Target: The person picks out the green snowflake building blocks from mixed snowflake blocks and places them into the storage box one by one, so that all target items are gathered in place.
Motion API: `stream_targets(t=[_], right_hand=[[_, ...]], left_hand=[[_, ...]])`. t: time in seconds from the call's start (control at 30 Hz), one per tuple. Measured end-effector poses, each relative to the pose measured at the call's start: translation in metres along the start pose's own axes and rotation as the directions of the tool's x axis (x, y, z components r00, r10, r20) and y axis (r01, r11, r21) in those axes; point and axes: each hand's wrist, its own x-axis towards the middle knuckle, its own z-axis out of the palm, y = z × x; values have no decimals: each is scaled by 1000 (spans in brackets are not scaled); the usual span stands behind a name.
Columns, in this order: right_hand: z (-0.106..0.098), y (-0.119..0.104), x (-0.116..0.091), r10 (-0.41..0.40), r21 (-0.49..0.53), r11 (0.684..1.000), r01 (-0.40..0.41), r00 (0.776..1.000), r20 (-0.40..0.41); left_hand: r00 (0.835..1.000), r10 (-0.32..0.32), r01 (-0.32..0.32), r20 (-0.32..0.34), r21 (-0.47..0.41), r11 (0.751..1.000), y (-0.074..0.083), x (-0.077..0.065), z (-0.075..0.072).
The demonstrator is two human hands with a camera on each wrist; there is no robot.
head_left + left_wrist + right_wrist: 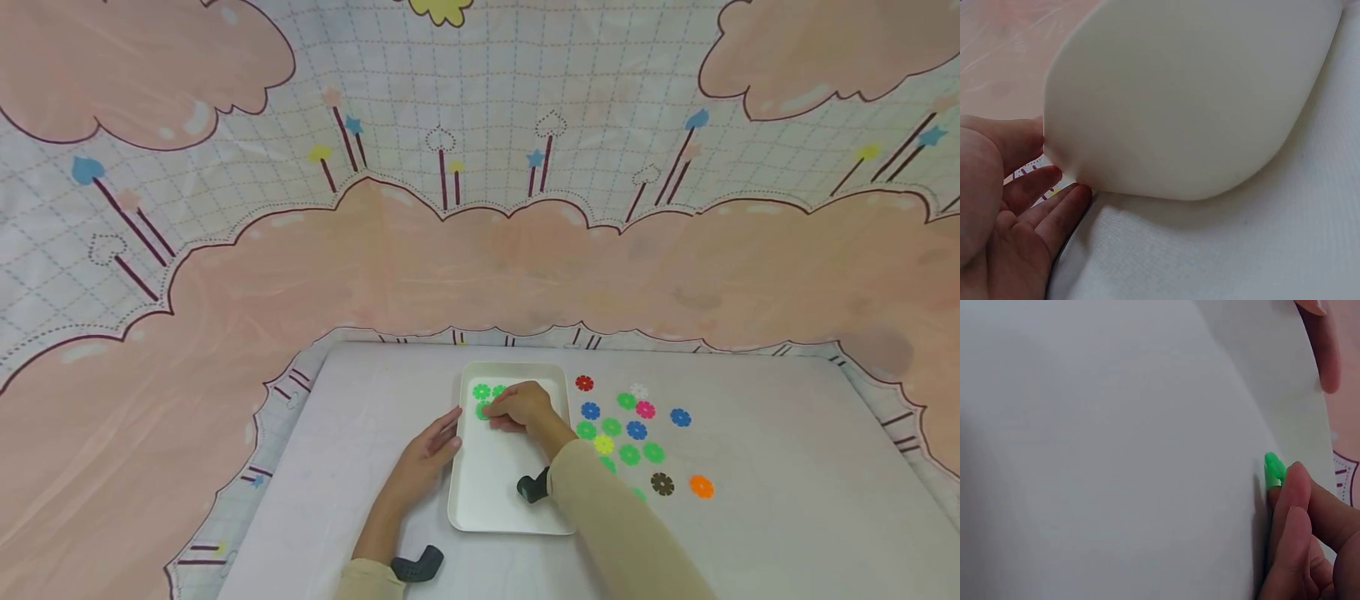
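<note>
A white tray (502, 500) lies lengthwise on the table, with several green flower-shaped discs (482, 391) near its far left corner. Over that corner, my right hand (525, 408) pinches a green flower disc (1274, 467) between thumb and fingers, close to the tray floor. Those fingers hide part of the disc. My left hand (420, 467) is at the tray's left side, fingers fairly straight. In the left wrist view its fingertips (1082, 190) touch the tray's outer wall (1179, 112).
Right of the tray, loose flower discs are scattered: several green ones (630, 454), several blue ones (637, 430), a red (584, 382), a pink (645, 409), a white (639, 390), a yellow (603, 444), a brown (662, 483) and an orange (702, 486). A patterned cloth (480, 267) hangs behind the table.
</note>
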Motion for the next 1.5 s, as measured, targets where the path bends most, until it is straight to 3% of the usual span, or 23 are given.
stream_targets(t=[0.57,1.5], right_hand=[[7,3,7,11,-38,999,-14,996,-93],[11,3,10,-1,-27,1000,-2,991,-135]], left_hand=[[1000,18,-18,9,-1,1000,-2,2,-1],[1000,8,-8,9,0,1000,-3,1,-1]])
